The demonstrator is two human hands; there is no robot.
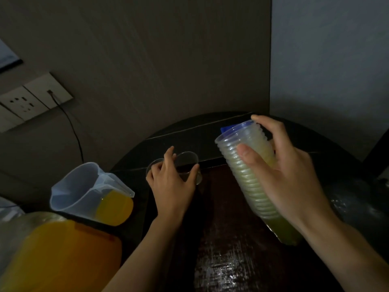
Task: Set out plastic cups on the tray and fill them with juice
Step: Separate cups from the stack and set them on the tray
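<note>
The juice jug (pixel 92 192) is standing left of the left hand (pixel 172 184), whose grip is pinching a clear cup (pixel 189 163) upright at the far end of the tray (pixel 221 239). Right of that grip, the right hand (pixel 280 175) is clasping the stack of cups (pixel 246 171), its long axis tilting, open mouth facing the left hand.

A dark, round, glossy desk (pixel 210 127) carries a dark reddish-brown rectangular tray (pixel 221 239) reaching from its near edge to the middle. Two clear plastic cups (pixel 187 161) stand side by side at the tray's far left corner. A clear plastic jug of orange juice (pixel 90 192) stands left of the tray.
</note>
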